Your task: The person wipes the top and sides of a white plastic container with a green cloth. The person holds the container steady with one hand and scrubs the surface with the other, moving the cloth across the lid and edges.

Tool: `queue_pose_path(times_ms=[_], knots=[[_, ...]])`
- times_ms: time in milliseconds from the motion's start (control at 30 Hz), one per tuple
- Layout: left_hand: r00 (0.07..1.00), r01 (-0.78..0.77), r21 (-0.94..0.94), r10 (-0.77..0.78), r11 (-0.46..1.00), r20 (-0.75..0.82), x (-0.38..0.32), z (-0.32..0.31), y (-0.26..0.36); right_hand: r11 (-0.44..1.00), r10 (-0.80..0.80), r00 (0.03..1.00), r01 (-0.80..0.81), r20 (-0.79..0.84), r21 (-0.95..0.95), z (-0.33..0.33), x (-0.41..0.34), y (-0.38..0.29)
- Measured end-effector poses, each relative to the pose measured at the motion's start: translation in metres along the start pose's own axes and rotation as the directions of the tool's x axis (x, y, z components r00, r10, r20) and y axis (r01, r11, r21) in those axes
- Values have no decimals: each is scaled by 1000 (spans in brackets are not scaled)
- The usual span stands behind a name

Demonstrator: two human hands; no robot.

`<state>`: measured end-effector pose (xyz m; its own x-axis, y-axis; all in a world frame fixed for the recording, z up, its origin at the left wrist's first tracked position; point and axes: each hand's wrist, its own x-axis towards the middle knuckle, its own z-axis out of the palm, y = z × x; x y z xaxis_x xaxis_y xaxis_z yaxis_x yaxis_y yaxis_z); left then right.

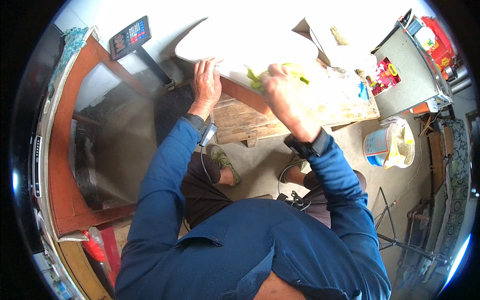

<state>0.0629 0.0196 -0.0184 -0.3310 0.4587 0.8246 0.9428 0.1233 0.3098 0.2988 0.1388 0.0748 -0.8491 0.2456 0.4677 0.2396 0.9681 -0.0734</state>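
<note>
A broad white panel (240, 45), washed out by glare, lies in front of me with a reddish-brown face (245, 95) showing beneath its near edge. My left hand (207, 84) grips the panel's near left edge, fingers over the rim. My right hand (281, 84) is closed on a crumpled yellow-green cloth (257, 80), pressing it against the panel; the hand is slightly blurred and covers part of the cloth. Under the panel stands a low wooden plank table (243, 122). Both wrists wear dark bands, with a cable running from the left one.
A scale with a keypad display (131, 37) stands at the back left, beside a reddish-brown wooden frame (62, 150). An open cardboard box (317, 41) sits back right. A grey cabinet (407, 71), a bucket (377, 146) and a thin-legged stand (393, 240) are on my right.
</note>
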Motion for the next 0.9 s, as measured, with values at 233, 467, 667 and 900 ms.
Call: queue_pose_path(times_ms=[233,467,667,900], knots=[[994,63,64,-69,996,87,4,-6,2,997,-64,994,67,-94,35,74,99,-40],[999,8,-11,-8,1000,36,-2,-5,0,999,17,994,-12,105,-45,73,89,58],[998,-14,34,12,999,55,-2,-6,-5,935,310,947,-319,-79,-157,61,98,142],[998,-1,41,-1,999,63,-4,-8,-4,990,143,989,-142,-41,21,40,38,88]])
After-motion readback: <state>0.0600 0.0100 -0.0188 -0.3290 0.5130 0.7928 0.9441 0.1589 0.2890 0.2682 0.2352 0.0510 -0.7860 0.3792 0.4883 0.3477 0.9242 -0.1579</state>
